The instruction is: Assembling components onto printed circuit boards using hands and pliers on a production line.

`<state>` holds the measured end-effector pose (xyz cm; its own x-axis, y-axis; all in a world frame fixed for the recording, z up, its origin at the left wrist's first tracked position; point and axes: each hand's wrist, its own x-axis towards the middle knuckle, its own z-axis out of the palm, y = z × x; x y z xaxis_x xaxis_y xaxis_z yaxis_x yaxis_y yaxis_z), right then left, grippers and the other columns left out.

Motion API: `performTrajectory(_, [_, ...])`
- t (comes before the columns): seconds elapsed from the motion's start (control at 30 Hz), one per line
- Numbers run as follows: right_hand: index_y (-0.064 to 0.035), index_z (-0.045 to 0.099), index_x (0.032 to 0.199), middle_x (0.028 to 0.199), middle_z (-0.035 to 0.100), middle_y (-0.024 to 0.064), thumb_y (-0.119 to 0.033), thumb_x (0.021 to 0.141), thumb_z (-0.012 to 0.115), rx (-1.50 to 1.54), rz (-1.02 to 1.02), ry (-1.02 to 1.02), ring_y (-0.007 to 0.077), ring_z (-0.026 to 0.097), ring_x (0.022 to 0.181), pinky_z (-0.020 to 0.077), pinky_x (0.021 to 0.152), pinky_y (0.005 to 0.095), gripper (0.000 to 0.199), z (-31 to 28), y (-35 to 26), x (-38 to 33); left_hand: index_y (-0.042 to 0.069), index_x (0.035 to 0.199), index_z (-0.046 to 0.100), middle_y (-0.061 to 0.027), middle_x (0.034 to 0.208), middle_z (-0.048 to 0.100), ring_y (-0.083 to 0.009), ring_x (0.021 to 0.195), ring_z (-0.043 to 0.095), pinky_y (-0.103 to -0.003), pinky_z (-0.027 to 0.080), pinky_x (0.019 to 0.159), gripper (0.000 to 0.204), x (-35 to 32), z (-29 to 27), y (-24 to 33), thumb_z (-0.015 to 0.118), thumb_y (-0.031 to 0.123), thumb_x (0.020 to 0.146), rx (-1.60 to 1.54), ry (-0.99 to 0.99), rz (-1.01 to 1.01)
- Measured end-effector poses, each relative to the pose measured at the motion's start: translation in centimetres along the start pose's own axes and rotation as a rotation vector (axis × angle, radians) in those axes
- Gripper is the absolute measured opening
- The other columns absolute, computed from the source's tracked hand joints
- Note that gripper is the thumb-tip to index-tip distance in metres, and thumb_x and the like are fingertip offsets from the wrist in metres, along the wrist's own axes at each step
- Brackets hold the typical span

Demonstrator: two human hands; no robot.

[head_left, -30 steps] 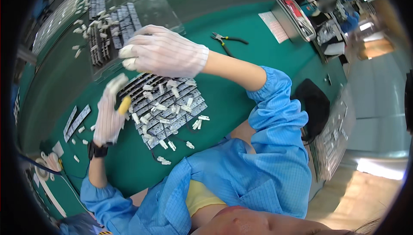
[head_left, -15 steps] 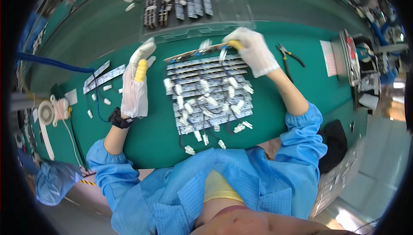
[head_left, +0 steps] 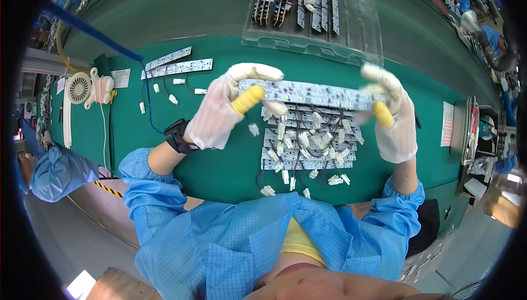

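Observation:
Between my hands I hold a long, narrow white circuit board strip (head_left: 313,94), its face with small yellow parts turned up. My left hand (head_left: 233,102), in a white glove with a yellow thumb cover, grips its left end. Gloved the same way, my right hand (head_left: 388,108) closes on the right end, its fingers a little blurred. Below the held strip lies a stack of similar board strips (head_left: 307,163), with dark wires and white connectors (head_left: 304,139) spread over them. Part of the stack is hidden behind the held strip.
A clear plastic tray (head_left: 357,36) with more strips stands at the back. Two strips (head_left: 181,67) with connectors lie to the left, near a small fan (head_left: 80,88). A blue cord (head_left: 93,34) runs to my wrist strap (head_left: 178,135). Bins (head_left: 472,130) stand far right.
The strip has come off the far side of the stack and turned face up. My left hand, previously empty, has moved right and taken its left end. The view has shifted left.

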<state>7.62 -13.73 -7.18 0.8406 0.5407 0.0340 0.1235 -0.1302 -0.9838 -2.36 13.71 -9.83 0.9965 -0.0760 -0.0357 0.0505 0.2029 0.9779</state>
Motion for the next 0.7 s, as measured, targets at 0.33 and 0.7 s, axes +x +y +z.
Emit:
performTrajectory(0.33, [-0.0020, 0.057, 0.109, 0.066, 0.056, 0.0025, -0.024, 0.094, 0.055, -0.101, 0.075, 0.023, 0.0066, 0.052, 0.051, 0.0402, 0.047, 0.0195, 0.027, -0.2, -0.8, 0.1, -0.002, 0.117, 0.056, -0.0096, 0.109, 0.064, -0.0173, 0.097, 0.062, -0.029, 0.049, 0.087, 0.052, -0.8, -1.0, -0.2, 0.076, 0.025, 0.078, 0.504, 0.055, 0.362])
performTrajectory(0.7, [0.0028, 0.054, 0.118, 0.065, 0.062, 0.0071, -0.041, 0.087, 0.063, -0.031, -0.039, -0.006, 0.0129, 0.059, 0.056, 0.0446, 0.054, 0.0223, 0.054, -1.7, -0.8, -0.3, 0.003, 0.108, 0.065, -0.0085, 0.095, 0.067, -0.0156, 0.083, 0.065, -0.026, 0.051, 0.071, 0.049, -0.8, -1.4, 0.3, 0.078, 0.031, 0.071, 0.691, 0.114, 0.485])
